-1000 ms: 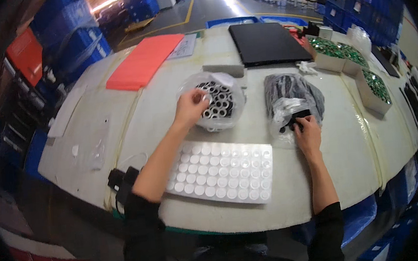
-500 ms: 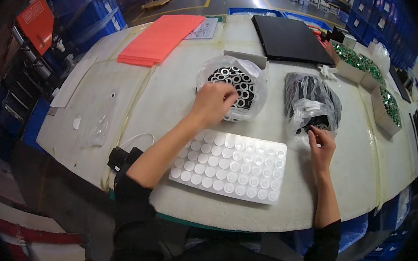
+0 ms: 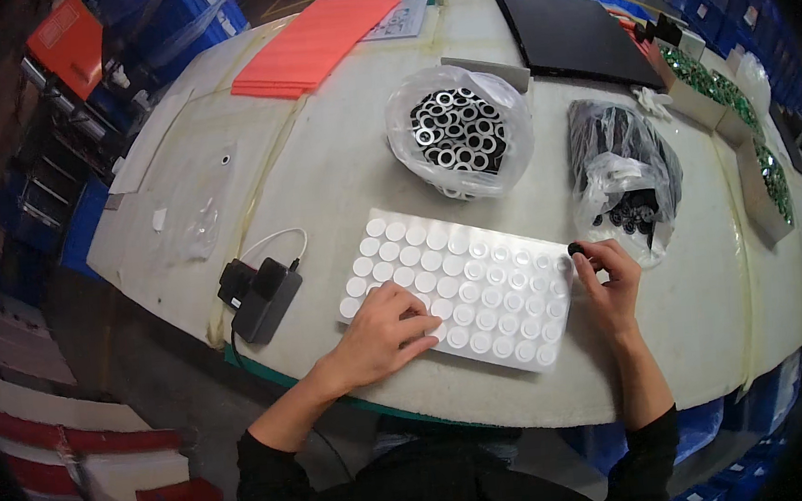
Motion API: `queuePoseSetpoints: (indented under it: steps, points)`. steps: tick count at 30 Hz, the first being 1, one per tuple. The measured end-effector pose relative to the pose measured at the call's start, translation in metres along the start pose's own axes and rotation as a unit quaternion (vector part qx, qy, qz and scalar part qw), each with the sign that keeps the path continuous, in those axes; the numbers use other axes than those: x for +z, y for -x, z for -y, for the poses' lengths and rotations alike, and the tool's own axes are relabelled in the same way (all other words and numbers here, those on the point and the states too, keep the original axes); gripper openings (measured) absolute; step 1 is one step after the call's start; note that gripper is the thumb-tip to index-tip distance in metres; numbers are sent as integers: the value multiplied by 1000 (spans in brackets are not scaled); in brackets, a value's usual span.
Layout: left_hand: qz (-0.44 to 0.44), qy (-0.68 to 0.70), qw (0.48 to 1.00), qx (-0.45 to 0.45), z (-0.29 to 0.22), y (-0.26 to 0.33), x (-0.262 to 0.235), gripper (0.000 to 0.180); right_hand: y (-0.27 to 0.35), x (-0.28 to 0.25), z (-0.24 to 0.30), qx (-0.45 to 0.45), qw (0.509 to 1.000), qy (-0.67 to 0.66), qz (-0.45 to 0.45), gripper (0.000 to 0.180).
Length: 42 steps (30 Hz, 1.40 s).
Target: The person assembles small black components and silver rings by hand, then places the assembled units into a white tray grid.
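A white blister tray [image 3: 479, 272] with rows of round pockets lies on the pale table in front of me. My left hand [image 3: 391, 332] rests on the tray's near left corner, fingers curled over the pockets. At the tray's right edge, my right hand [image 3: 609, 280] pinches a small black round part [image 3: 575, 251] between thumb and fingers. A clear bag of metal rings [image 3: 459, 131] stands open beyond the tray. To its right, a clear bag of black parts [image 3: 625, 169] lies open toward my right hand.
A black power adapter with a white cable [image 3: 260, 291] sits left of the tray. An orange foam sheet stack [image 3: 316, 43] and a black flat panel [image 3: 573, 35] lie at the back. Cardboard boxes of green parts [image 3: 743, 125] line the right. Blue crates surround the table.
My left hand came back from the bag of metal rings to the tray's near left corner. My right hand left the black-parts bag and reached the tray's right edge.
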State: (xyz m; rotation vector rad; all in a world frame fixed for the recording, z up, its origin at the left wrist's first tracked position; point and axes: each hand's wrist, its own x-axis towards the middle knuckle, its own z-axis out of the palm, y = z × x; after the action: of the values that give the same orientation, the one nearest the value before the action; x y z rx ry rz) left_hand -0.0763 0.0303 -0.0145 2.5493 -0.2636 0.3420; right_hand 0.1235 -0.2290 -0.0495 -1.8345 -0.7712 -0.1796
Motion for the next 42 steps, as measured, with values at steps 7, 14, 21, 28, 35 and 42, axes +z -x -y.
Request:
queuePoseSetpoints:
  steps: [7,14,21,28,35,42]
  points:
    - [27,-4,999,37,-5,-1,0,23,2,0,5,10,1000,-5,26,16]
    - [64,24,996,50,-4,-8,-3,13,9,-1,-2,126,983,-120,50,15]
    - [66,-199,968,140,-20,-2,4,5,12,-1,7,186,951,-241,50,14]
    - [-31,-67,997,20,-8,-1,-4,9,7,-6,22,237,923,-293,76,15]
    - [-105,349,890,-273,-16,-23,-15,7,15,-2,30,275,883,-364,113,18]
    - [-104,363,914,-150,-48,-65,28,11,20,8,42,341,839,-386,178,20]
